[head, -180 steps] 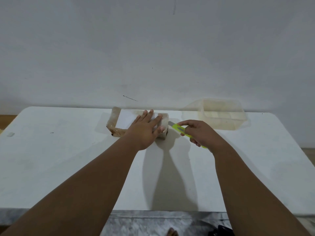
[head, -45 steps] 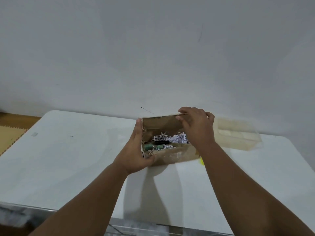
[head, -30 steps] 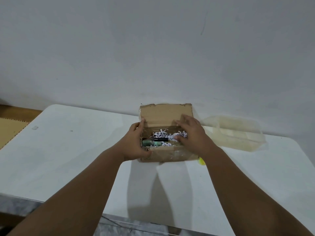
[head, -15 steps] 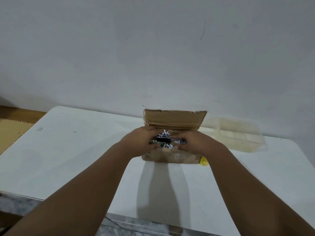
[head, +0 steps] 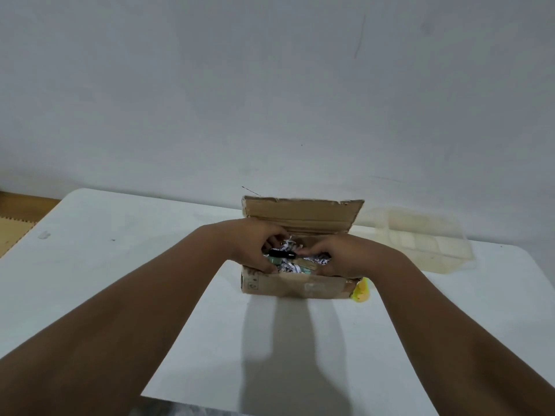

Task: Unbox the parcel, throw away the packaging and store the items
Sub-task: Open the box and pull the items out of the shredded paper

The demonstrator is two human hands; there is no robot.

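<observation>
With its lid flap standing up at the far side, the cardboard box (head: 295,285) sits mid-worktop (head: 120,250). Both hands are inside among shredded paper (head: 288,267): left hand (head: 255,247) curled near a black item (head: 280,253), right hand (head: 339,256) curled; whether either grips anything I cannot tell. Right: yellow cutter (head: 361,291), clear tray (head: 420,241).

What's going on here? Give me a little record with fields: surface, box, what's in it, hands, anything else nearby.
surface: white table
box: cardboard box, lid flap up at the back
contents: shredded paper, a black item, a green item
left hand: inside the box, at the items
right hand: inside the box, on the filling
nearby: yellow cutter beside the box's right end; clear plastic tray behind, to the right
</observation>
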